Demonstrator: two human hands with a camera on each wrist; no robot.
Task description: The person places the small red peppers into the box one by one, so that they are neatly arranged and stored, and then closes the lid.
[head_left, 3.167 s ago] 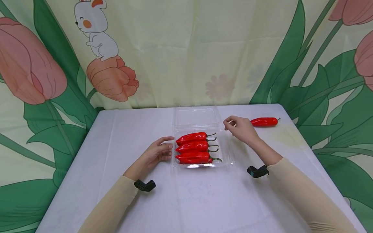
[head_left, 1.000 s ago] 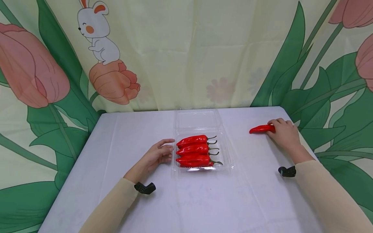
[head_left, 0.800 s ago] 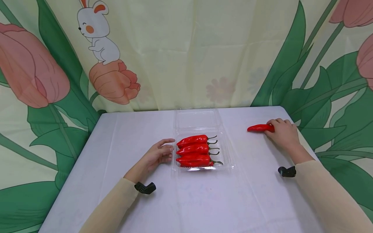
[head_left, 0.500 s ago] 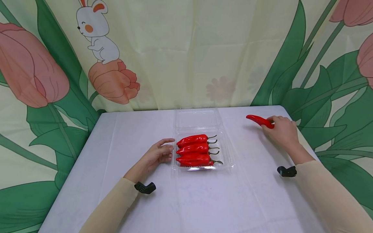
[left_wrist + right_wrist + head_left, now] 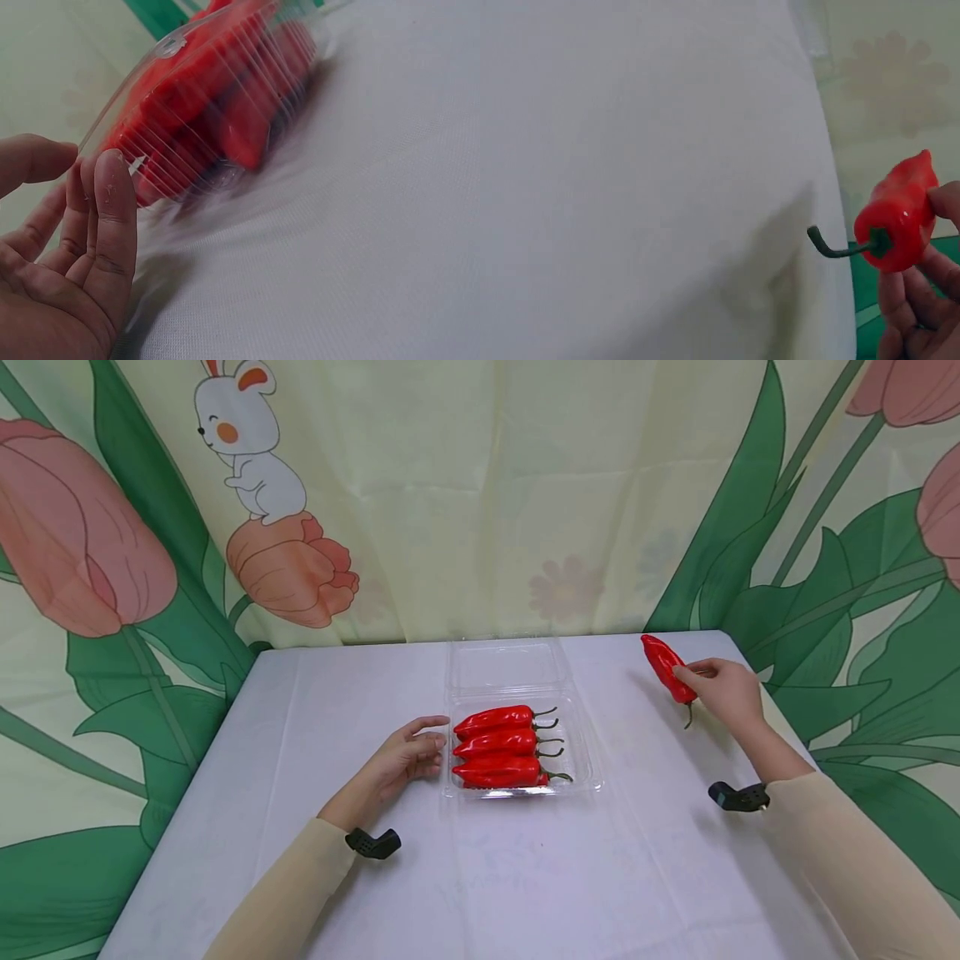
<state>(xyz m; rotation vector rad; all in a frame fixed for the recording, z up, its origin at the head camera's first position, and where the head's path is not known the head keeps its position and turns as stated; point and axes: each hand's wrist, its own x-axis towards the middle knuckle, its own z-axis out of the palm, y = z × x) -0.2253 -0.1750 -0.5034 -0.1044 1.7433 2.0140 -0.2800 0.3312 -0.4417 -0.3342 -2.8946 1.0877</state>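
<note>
Head view, right hand [image 5: 723, 689]: fingers pinch the loose red pepper [image 5: 667, 667] near its stem end, lifted above the far right of the worktop [image 5: 525, 877], tip up and stem hanging down (a grip that leaves most of the body free).
Head view, left hand [image 5: 408, 756]: relaxed and holding nothing, fingertips at the left wall of the clear tray [image 5: 585, 752], probably steadying it.
Head view, tray contents: a row of red peppers [image 5: 498, 745] lying side by side, stems to the right; the hinged lid [image 5: 506, 664] lies open behind.
Left wrist view: fingers [image 5: 112, 202] straight, just beside the ribbed tray wall [image 5: 195, 150]; contact cannot be confirmed.
Right wrist view: pepper [image 5: 900, 217] held between fingertips [image 5: 900, 289], curved stem pointing left, well clear of the cloth.
Writing: none legible in any view.
</note>
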